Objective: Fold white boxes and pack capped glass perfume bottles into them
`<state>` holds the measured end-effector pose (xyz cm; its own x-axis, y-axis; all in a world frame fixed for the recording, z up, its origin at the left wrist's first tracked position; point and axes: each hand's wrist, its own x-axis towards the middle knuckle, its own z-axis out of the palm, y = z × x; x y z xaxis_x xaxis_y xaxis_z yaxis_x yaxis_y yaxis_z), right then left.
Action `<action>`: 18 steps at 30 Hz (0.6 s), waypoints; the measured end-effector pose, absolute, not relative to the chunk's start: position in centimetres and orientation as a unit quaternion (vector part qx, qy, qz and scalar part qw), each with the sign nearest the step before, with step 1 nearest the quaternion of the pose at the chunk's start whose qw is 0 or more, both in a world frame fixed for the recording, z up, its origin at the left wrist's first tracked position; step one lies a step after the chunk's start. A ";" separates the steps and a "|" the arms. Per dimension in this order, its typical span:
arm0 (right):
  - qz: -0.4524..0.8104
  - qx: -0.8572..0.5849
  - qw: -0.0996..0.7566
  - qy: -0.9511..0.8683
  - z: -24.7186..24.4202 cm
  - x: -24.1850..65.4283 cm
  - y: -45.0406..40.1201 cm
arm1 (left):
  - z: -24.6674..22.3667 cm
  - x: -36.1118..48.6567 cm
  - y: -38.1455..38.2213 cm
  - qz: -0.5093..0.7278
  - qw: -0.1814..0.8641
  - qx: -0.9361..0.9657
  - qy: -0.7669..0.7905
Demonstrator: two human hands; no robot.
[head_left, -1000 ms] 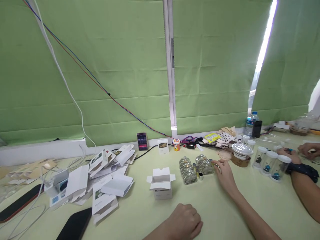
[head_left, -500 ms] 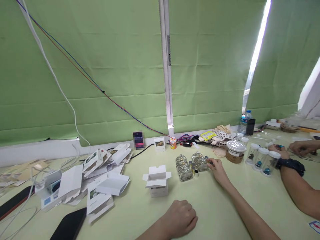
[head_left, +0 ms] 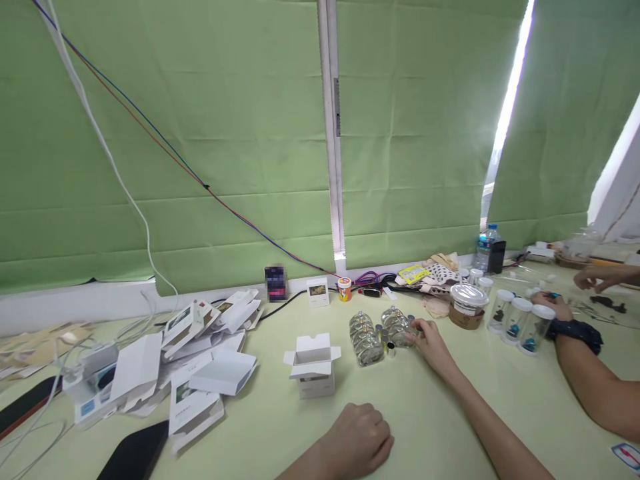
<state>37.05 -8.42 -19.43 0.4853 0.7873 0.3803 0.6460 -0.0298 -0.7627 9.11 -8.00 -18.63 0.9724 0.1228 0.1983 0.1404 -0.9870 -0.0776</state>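
Note:
My left hand [head_left: 361, 437] rests on the table as a fist, knuckles up; its palm side is hidden and nothing shows in it. To the right, my right hand [head_left: 431, 345] has thumb and fingers closed at the near end of a short row of clear glass bottles [head_left: 395, 321], on the nearest bottle. Another row of glass bottles [head_left: 364, 339] stands to its left. Several small dark and silvery caps [head_left: 385, 335] stand between the rows. A white box [head_left: 315, 368], upright with its flaps open, is left of the bottles, beyond my fist.
Opened white cartons [head_left: 210, 367] pile up at left, near a black phone-like slab [head_left: 134, 450]. A closed white box [head_left: 318, 293] and a small orange jar [head_left: 345, 290] stand at the back. At right are lidded clear tubes [head_left: 517, 317], a round tub [head_left: 467, 305] and another person's arm [head_left: 595, 380].
My right hand has moved slightly left and down, from a dark cap at its fingertips to the nearest bottle of the right row. My left fist has stayed in place.

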 end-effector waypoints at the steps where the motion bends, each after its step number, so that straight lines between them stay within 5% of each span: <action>1: 0.071 -0.715 0.479 -0.504 -19.2 37.0 -8.6 | -18.7 9.1 -8.0 -0.099 0.043 -0.992 -0.068; 13: 0.123 -0.726 0.424 -0.527 -17.5 38.2 -11.0 | -18.7 9.0 -8.0 -0.105 0.038 -0.991 -0.079; 18: 0.160 -0.724 0.403 -0.536 -17.1 39.1 -13.3 | -18.1 8.7 -8.2 -0.169 -0.051 -0.971 -0.158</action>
